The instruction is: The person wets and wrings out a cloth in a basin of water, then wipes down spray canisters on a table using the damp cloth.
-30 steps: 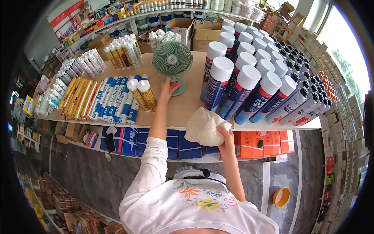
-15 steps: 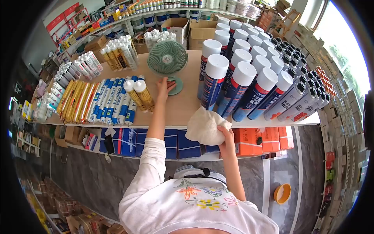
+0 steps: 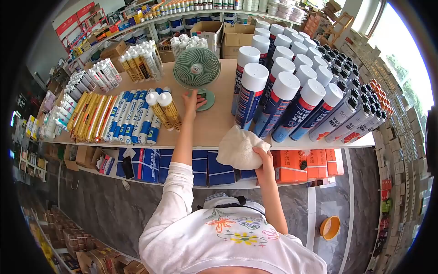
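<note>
A green desk fan (image 3: 197,68) stands on the wooden tabletop with its round base down. My left hand (image 3: 192,102) is at the left of the fan's stand, fingers apart and holding nothing; whether the fingertips touch the stand I cannot tell. A bunched white cloth (image 3: 241,147) hangs over the table's front edge, gripped at its right side by my right hand (image 3: 264,160). Two upright gold cartridges with white caps (image 3: 169,111) are just left of my left forearm. Tall blue spray cans with white caps (image 3: 248,98) rise behind the cloth.
Gold and blue-white sausage packs (image 3: 132,118) lie in rows on the left of the table (image 3: 207,132). Grey cans with black caps (image 3: 337,116) crowd the right side. Blue boxes (image 3: 185,168) and orange boxes (image 3: 292,165) sit on the shelf below. On the floor is a yellow basin (image 3: 330,227).
The fingers of my left hand have spread a little beside the fan's stand. My right hand and the cloth have shifted only slightly.
</note>
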Motion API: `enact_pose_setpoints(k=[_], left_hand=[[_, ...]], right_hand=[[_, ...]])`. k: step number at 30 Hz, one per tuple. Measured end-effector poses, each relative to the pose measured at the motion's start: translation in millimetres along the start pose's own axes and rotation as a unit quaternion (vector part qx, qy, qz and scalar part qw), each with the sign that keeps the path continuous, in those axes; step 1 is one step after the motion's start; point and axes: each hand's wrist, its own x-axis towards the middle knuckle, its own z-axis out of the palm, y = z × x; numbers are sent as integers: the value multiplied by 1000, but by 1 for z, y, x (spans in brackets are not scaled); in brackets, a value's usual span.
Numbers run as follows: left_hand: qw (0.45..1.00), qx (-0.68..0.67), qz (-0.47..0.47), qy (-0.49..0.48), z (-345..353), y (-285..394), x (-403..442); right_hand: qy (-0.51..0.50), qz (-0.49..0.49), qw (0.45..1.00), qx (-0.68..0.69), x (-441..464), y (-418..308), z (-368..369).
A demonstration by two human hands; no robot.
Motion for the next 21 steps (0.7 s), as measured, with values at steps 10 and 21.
enact_pose_setpoints(k=[10,21], left_hand=[[1000,25,1,-16,-3,1,-4],[1000,9,-6,-20,-1,-4,-4]], right_hand=[[-40,-59,997,-41,1,9,-7],[1,-6,1000,14,-2,3,-8]])
